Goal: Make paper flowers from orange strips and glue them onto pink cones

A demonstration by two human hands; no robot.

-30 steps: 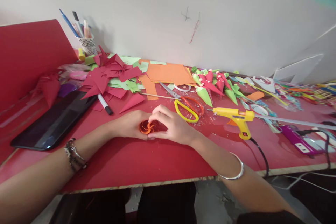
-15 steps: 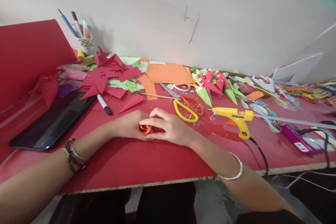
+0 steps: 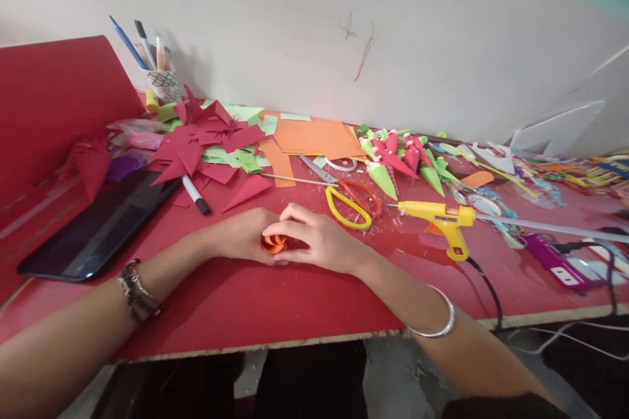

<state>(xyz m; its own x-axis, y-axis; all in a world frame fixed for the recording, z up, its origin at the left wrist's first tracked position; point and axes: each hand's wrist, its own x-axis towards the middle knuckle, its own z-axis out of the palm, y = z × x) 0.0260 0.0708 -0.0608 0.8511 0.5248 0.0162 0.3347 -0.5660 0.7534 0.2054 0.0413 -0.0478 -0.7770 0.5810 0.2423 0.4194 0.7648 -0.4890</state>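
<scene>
Between my two hands is a small piece of orange paper [image 3: 273, 245], curled into a ring with folds inside it. My left hand [image 3: 246, 234] wraps round it from the left, its fingertips partly hidden. From the right, my right hand [image 3: 317, 239] closes its thumb and fingers on the paper's edge. Just beyond my hands lie scissors [image 3: 346, 193] with one yellow and one orange handle. A yellow glue gun [image 3: 445, 219] rests on its side to the right. A red paper cone [image 3: 247, 191] lies beyond my left hand.
Red paper pieces [image 3: 189, 147] and orange sheets [image 3: 314, 137] lie along the wall. Red and green paper cones [image 3: 398, 157] are heaped behind the scissors. A black phone [image 3: 98, 226] and a marker [image 3: 195, 195] are at left, a purple power strip [image 3: 560, 258] at right. A pen cup [image 3: 164, 85] stands at the back.
The orange paper has turned slightly and its inner folds show more. My hands have hardly moved.
</scene>
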